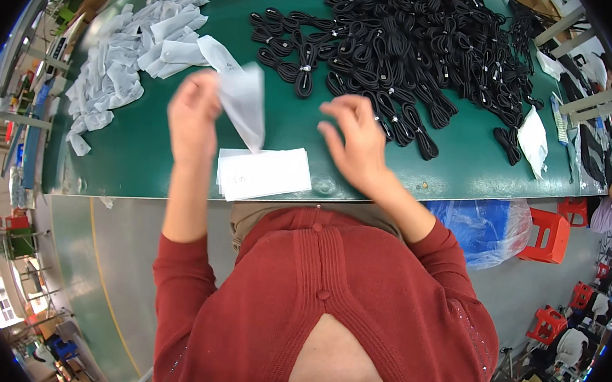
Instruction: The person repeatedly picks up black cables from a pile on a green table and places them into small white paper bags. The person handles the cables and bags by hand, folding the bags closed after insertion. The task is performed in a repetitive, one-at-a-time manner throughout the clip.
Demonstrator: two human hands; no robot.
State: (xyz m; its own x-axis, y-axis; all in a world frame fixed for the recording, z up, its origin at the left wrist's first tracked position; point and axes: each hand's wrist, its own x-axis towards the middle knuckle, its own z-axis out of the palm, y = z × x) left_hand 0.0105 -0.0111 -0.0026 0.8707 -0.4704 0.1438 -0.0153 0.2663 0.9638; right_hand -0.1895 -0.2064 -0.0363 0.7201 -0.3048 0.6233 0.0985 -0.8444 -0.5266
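Note:
My left hand point(195, 116), slightly blurred, pinches a translucent white plastic bag point(244, 105) by its left edge. The bag hangs tilted above the table, its lower corner just over a stack of flat white bags point(264, 174) by the table's front edge. To the right, my right hand point(356, 138) has its thumb and fingers apart with nothing between them. It is nearest to the front of a large heap of coiled black cables point(401, 48), each bundle tied up. On the left side lies a pile of filled translucent bags point(127, 58).
The green table point(144, 172) ends just in front of my body. A white bag point(533, 143) lies at its right end. Below that edge are a blue plastic-wrapped bundle point(477, 228) and a red stool point(547, 236). Metal frame bars point(596, 101) stand at the right.

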